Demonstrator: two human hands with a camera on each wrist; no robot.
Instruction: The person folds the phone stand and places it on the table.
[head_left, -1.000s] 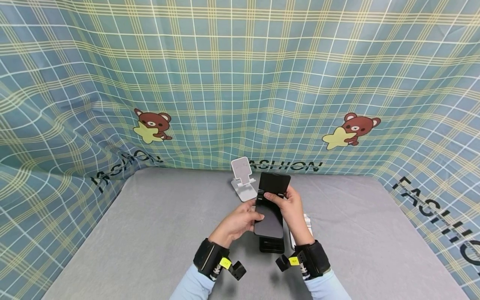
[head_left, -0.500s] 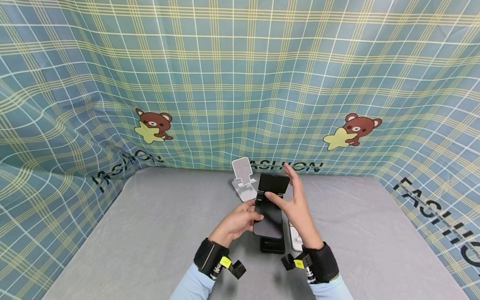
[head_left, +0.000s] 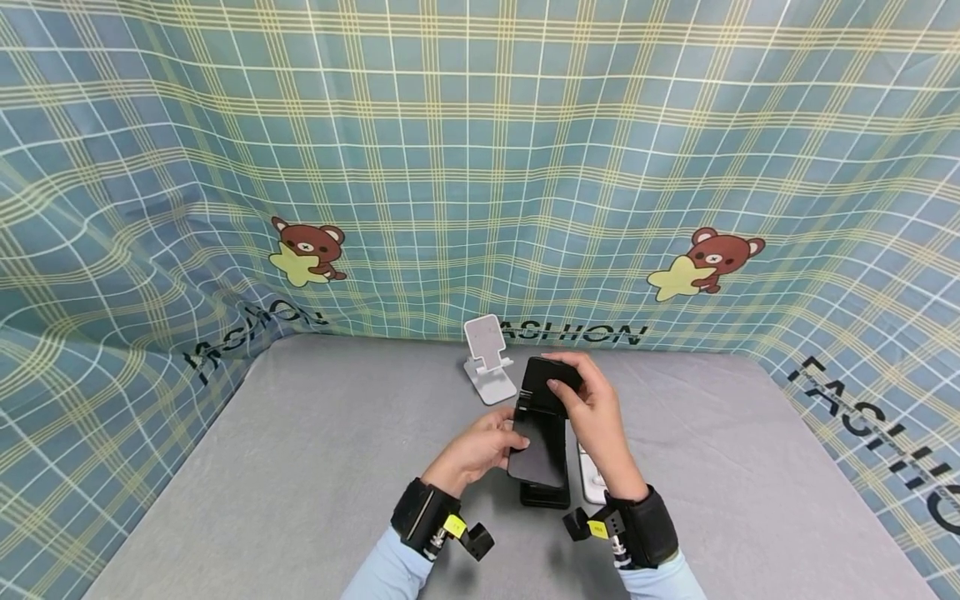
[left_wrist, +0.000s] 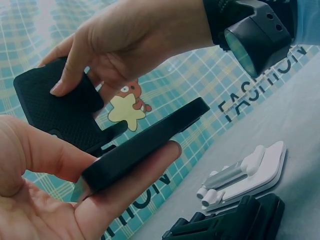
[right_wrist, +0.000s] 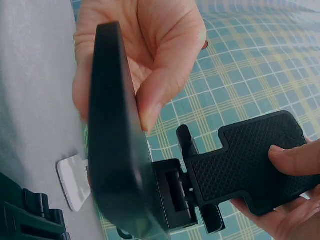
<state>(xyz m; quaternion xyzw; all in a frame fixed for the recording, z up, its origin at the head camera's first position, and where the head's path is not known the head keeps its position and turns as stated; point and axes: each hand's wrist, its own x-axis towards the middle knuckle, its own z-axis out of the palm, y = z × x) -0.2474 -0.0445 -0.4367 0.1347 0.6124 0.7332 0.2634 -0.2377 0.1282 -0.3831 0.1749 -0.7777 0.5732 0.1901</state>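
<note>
In the head view, a black folding phone stand (head_left: 540,454) is held above the table, partly unfolded. My left hand (head_left: 476,450) pinches its thick base, thumb on the upper face and fingers beneath. My right hand (head_left: 600,417) pinches the textured support plate at the far end, which the right wrist view shows as a stepped plate (right_wrist: 250,160) with two small lips near the hinge. From the left wrist view, the base (left_wrist: 145,145) appears edge-on, lying between my left thumb and fingers.
A white phone stand (head_left: 487,354) stands unfolded at the back. Below the held stand, a folded black stand (left_wrist: 230,220) lies on the grey table (head_left: 315,467), beside a folded white stand (left_wrist: 245,175). A plaid curtain (head_left: 480,167) hangs behind.
My right fingers spread off the stand, then took hold of the support plate higher up. The plate has swung slightly toward me and to the right, and the base has dipped a little.
</note>
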